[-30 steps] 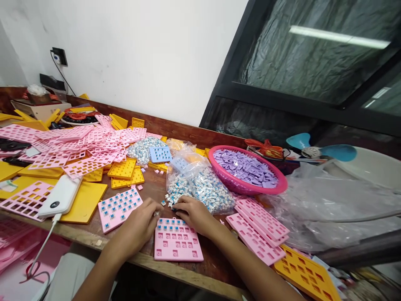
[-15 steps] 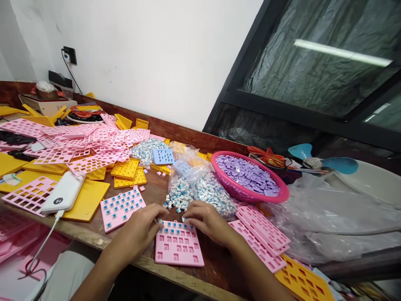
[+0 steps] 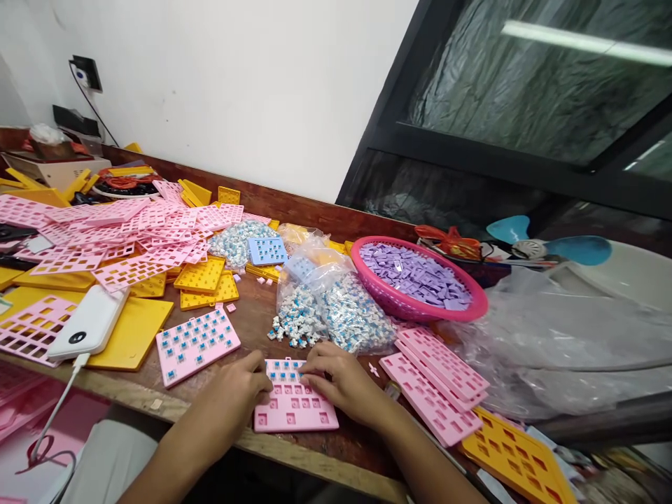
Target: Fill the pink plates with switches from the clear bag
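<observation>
A pink keyboard plate (image 3: 297,409) lies near the table's front edge, its top rows filled with blue-and-white switches. My left hand (image 3: 239,395) rests on its left side with fingers curled and the thumb on the plate. My right hand (image 3: 341,378) presses on the upper right of the plate, fingers bent; whether it holds a switch is hidden. Just beyond lies a clear bag of loose switches (image 3: 336,315), with some spilled out on the table.
A filled pink plate (image 3: 197,344) lies to the left, stacked pink plates (image 3: 435,388) to the right. A pink basket of purple keycaps (image 3: 417,280) sits behind. Pink and yellow plates (image 3: 120,245) pile up at left, beside a white power bank (image 3: 87,325).
Both hands have come back from the switch pile onto the plate. The plate now has more switches in its upper rows. The camera has shifted slightly.
</observation>
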Demonstrator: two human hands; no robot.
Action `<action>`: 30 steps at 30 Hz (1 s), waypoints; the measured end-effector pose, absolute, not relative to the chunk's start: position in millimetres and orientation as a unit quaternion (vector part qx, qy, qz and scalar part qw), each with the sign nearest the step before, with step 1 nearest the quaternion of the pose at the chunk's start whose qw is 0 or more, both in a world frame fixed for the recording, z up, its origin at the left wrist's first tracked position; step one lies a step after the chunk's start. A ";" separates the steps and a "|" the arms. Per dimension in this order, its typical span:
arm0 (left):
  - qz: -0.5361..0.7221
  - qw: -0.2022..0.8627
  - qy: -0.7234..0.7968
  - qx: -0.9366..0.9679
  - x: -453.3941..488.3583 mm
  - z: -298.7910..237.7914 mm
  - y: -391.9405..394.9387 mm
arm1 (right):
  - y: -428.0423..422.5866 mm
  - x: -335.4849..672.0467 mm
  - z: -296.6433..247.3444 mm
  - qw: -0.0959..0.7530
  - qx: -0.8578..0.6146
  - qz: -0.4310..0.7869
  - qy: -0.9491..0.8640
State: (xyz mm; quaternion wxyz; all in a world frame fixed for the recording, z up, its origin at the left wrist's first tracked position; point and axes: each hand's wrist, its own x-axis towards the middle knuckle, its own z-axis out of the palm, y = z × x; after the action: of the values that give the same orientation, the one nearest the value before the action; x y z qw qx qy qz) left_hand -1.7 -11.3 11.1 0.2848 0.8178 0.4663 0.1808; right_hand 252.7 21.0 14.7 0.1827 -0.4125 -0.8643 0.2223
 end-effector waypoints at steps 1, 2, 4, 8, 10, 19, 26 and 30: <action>0.176 0.275 0.473 0.818 -1.6 10.2 -10.8 | 21.4 252.4 13.0 0.188 -0.412 0.222 -0.863; 0.171 0.269 0.479 0.818 -1.4 9.8 -10.1 | 21.9 251.9 10.8 0.196 -0.413 0.222 -0.861; 0.172 0.266 0.486 0.814 -0.7 9.7 -8.4 | 23.6 250.9 5.7 0.215 -0.415 0.227 -0.854; 0.190 0.263 0.499 0.803 1.2 8.5 -5.3 | 26.3 248.5 -1.3 0.226 -0.427 0.229 -0.845; 0.194 0.261 0.500 0.803 2.0 7.9 -4.8 | 25.8 246.5 -1.2 0.210 -0.435 0.213 -0.850; 0.169 0.211 0.501 0.822 5.5 3.6 -11.5 | 26.5 252.1 3.9 0.236 -0.426 0.215 -0.846; 0.143 0.184 0.519 0.822 4.9 1.1 -14.1 | 52.7 256.4 -12.1 0.292 -0.523 0.140 -0.788; 0.120 0.181 0.519 0.827 5.9 4.5 -13.2 | 57.8 252.4 -14.8 0.247 -0.543 0.114 -0.795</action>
State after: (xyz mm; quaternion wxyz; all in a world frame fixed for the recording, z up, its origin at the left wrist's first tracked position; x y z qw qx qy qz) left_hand 5.9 -13.2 4.5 0.1807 0.8271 0.5186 0.1196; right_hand 252.4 57.8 -14.8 0.2469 -0.5426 -0.7948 0.1139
